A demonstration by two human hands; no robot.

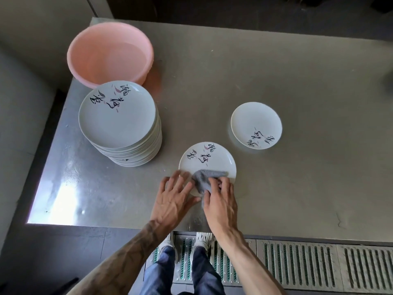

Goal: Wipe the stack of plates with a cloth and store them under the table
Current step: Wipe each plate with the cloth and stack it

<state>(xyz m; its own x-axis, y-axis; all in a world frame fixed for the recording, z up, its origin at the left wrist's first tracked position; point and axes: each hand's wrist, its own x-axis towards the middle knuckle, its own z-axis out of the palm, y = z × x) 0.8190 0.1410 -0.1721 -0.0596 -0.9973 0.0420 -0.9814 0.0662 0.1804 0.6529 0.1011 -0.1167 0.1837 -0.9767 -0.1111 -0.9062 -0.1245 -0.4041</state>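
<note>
Your left hand point(175, 195) rests on the plate point(209, 160), fingers spread flat. Your right hand point(221, 201) curls its fingers around the cloth point(203, 178) on this plate, just right of the stack point(119, 122) on the desk point(297, 188).

The left hand point(172, 199) shows blurred fingertips point(177, 173); the cloth point(207, 177) hides part of the plate point(209, 158).

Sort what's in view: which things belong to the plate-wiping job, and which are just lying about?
In the job:
stack of plates
plate being wiped
grey cloth, gripped by the right hand
left hand, pressing on that plate's edge
separate plate
table

Lying about:
pink basin
floor grate
</note>
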